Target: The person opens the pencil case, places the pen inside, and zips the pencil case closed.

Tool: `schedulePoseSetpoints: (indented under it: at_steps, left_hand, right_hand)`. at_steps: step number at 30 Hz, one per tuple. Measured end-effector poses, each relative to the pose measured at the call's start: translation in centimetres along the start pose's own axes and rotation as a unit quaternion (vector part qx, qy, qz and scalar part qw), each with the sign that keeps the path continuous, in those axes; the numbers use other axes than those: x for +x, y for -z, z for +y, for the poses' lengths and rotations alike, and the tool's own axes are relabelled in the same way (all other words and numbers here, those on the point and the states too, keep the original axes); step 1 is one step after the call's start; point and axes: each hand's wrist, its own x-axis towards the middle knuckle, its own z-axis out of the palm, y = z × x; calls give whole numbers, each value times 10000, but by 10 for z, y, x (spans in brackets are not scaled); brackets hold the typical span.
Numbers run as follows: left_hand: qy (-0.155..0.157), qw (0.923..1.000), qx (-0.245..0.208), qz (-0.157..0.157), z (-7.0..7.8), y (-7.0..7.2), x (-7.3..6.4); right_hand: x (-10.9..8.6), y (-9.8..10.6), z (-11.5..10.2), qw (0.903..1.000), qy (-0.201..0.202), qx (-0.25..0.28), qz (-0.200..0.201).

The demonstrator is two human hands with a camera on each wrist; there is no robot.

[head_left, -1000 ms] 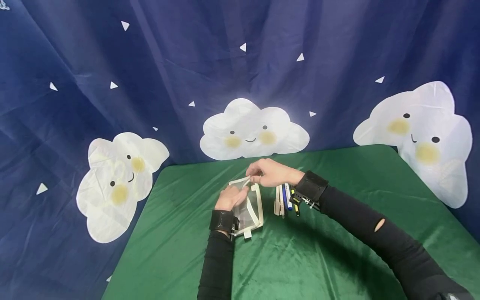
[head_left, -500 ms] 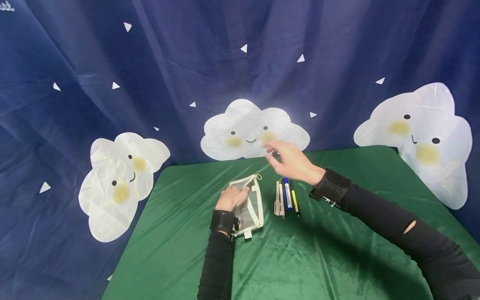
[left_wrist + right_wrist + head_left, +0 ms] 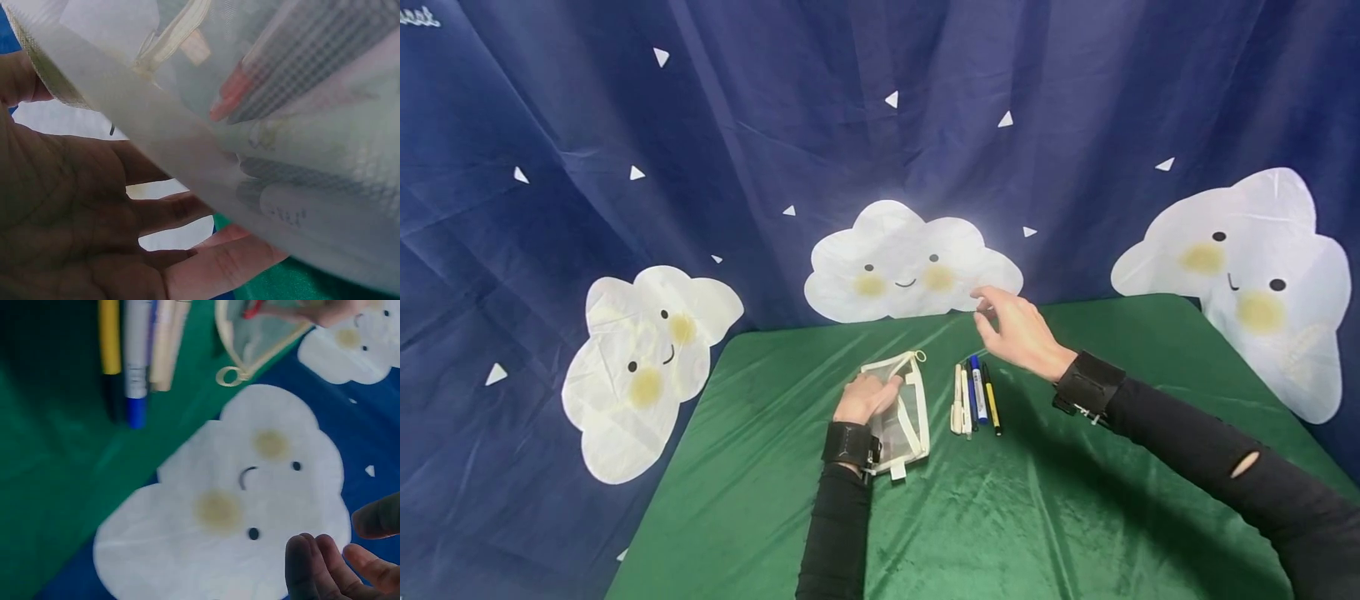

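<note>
Two hands are in view, and the left hand (image 3: 863, 399) grips the pouch (image 3: 892, 437) at its left side, with the thumb stretched across the top of it. In the left wrist view, the fingers (image 3: 219, 269) pass behind the pale edge of the mesh. The right hand (image 3: 1021, 332) hangs in the air over the far part of the worktop (image 3: 737, 467); its fingers are a little bent and its thumb is apart from them.

The pouch is on the worktop, in front of the person and to the left of the pens (image 3: 978, 396). It is of see-through mesh with a cream border. A ring (image 3: 921, 356) is at its far right corner, and a white tag (image 3: 898, 471) is at its near end. Through the mesh one can see a thing with a red tip (image 3: 228, 97), but I cannot tell exactly what it is.

The five pens lie side by side, near the pouch: two are beige, one is dark blue, one is white with blue ends, and one is yellow and black.

Black bands (image 3: 847, 443) are around both wrists, and the right sleeve (image 3: 1195, 442) has a hole. Green cloth covers the worktop. Behind it hangs a dark blue curtain (image 3: 820, 108) with smiling white clouds (image 3: 895, 237) and small white triangles (image 3: 892, 100).
</note>
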Motion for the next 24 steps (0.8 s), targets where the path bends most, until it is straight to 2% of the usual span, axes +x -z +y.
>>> schedulePoseSetpoints:
  at_steps: [6, 12, 18, 24]
  left_hand:
    - [-9, 10000, 17, -9, 1, 1, 1]
    - [53, 10000, 31, -15, -1, 0, 1]
    - [77, 9999, 83, -16, -2, 0, 3]
    - [101, 9999, -30, -62, -4, 1, 2]
  right_hand:
    - [-11, -13, 19, 9990, -334, -79, -296]
    - [-24, -33, 37, 9967, -358, -409, -611]
    - [-35, -49, 50, 9881, -718, -606, -1216]
    - [-37, -61, 54, 9766, -1083, -632, -1745]
